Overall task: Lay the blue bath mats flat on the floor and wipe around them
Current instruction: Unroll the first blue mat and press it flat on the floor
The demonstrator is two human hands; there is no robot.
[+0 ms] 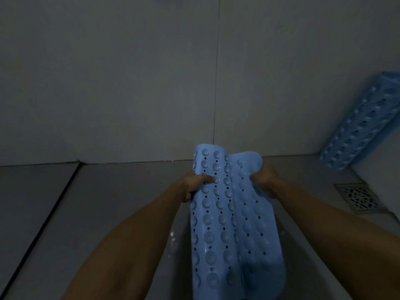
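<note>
Head | both hands, left (pixel 195 182) and right (pixel 263 177), grip folded mat (pixel 233 224) side edges | floor (pixel 121 204) open leftward

Both arms outstretched, left hand (pixel 194 184) and right hand (pixel 263 177) fingers curled, gripping.

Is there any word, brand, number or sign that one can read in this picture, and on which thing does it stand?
None: no readable text anywhere.
Held blue mat, gripped by the left hand and right hand: only bumps and holes.
Second blue mat against the wall: blurred, no lettering visible.
Floor drain: only a cut pattern.
</note>
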